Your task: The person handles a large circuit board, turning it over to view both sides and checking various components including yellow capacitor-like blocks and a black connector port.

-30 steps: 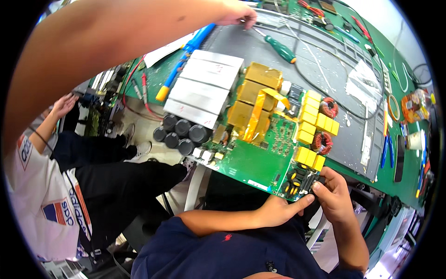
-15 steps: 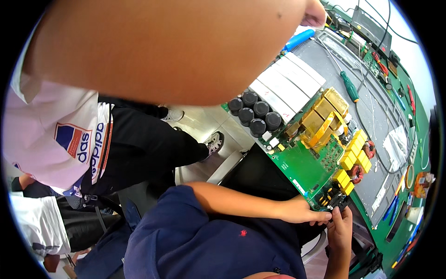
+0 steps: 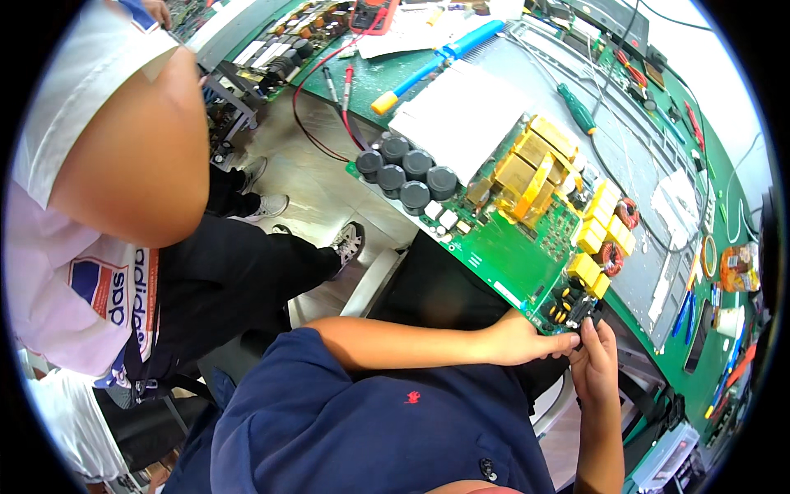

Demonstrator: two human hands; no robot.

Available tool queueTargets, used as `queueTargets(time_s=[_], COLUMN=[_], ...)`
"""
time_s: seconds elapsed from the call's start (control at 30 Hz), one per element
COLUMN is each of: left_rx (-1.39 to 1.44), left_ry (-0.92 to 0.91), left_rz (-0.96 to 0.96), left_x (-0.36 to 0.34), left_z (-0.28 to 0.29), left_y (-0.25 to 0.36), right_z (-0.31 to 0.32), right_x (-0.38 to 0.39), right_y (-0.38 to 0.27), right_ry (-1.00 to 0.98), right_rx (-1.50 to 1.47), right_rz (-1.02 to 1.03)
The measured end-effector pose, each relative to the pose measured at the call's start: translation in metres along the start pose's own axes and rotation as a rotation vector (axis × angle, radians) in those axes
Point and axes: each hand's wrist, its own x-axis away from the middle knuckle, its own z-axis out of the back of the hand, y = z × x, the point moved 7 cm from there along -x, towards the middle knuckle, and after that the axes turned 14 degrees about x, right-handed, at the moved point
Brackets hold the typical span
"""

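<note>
A green circuit board [image 3: 498, 255] juts over the near table edge. It carries black round capacitors [image 3: 403, 169], gold-taped blocks [image 3: 527, 177], yellow box-shaped parts [image 3: 598, 218] and copper-wound coils [image 3: 610, 258]. My left hand [image 3: 520, 339] is closed at the board's near corner, its thumb stretched toward my right hand and its other fingers mostly hidden underneath. Beside it, my right hand [image 3: 596, 359] pinches at the corner, just below the small black parts [image 3: 580, 311]. What lies between its fingertips is too small to make out.
A co-worker's bare arm [image 3: 136, 156] is at the left. Behind the board lie a blue tube-shaped tool [image 3: 444, 62], a green-handled screwdriver [image 3: 576, 109], a red multimeter [image 3: 374, 15] and its probes [image 3: 348, 82]. Pliers [image 3: 682, 313] and a tape roll [image 3: 708, 256] lie right.
The co-worker's arm has drawn back to the left, uncovering the multimeter, probes and blue tool. The whole view has shifted somewhat. My hands remain together at the board's corner.
</note>
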Motion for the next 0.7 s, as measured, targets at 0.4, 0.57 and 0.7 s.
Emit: queueTargets(time_s=[0.4,0.57,0.7], left_rx=[0.155,0.232,0.295], left_ry=[0.054,0.025,0.071], left_rz=[-0.132,-0.029,-0.007], left_x=[-0.001,-0.002,-0.003], left_z=[0.002,0.002,0.002], left_y=[-0.004,-0.010,-0.014], right_z=[0.001,0.001,0.004], right_x=[0.007,0.005,0.005], right_y=[-0.011,-0.010,-0.003], right_ry=[-0.079,-0.103,-0.117], right_rx=[0.128,0.082,0.034], right_rz=[-0.123,-0.096,-0.142])
